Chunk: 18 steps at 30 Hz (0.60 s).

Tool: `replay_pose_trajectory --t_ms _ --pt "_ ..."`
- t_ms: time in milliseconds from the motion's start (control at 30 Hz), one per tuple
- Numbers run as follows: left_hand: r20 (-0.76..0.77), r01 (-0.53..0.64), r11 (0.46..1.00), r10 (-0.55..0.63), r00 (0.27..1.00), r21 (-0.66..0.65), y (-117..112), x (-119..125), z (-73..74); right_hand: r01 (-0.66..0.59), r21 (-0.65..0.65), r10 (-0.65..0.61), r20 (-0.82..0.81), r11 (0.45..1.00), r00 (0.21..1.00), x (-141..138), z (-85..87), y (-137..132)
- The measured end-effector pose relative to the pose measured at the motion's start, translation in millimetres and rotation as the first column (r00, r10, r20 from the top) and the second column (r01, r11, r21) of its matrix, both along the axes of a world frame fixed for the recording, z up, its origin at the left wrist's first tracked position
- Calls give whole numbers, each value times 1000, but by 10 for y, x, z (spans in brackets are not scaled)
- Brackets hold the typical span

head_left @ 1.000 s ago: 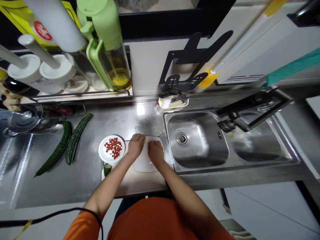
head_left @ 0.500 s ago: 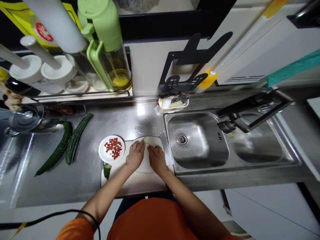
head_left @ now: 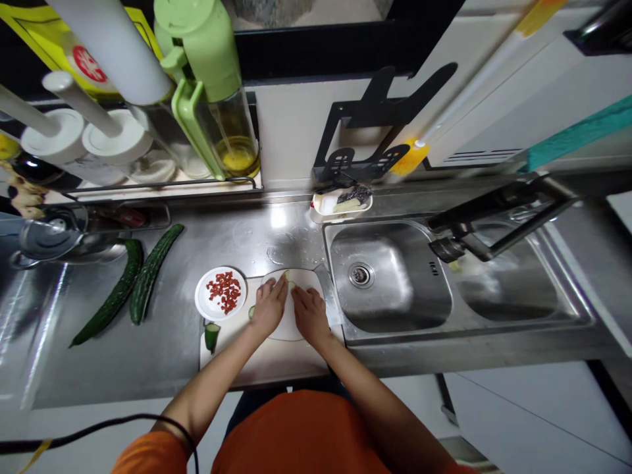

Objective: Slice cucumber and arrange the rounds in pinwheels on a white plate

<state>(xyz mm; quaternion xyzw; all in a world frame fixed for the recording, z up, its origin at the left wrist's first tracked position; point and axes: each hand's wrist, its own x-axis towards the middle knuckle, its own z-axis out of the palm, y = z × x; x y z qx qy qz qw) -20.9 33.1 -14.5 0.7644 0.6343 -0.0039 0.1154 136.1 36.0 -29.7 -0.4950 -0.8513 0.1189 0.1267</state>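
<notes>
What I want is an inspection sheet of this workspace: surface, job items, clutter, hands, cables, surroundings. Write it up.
Surface: metal counter, water drops near the sink; pale board in front of the person.
Job items: cut cucumber piece at the board's left; pale slices at the fingertips; white plate with red bits.
Clutter: two whole cucumbers; metal utensils at far left; what looks like a flat blade beside the right hand.
Hands: left hand and right hand close together over the board; grip unclear.
Cables: black cable, lower left.
Surroundings: double sink, black faucet, green-topped oil bottle.
</notes>
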Motion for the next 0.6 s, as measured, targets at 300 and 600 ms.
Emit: replay_pose_trajectory --t_ms 300,600 --pt "-17 -10 1000 10 1000 -9 9 33 6 5 -2 -5 17 1000 1000 -5 2 -9" --pt "131 -72 995 63 989 65 3 -33 119 2 -46 -2 10 999 1000 9 50 -14"
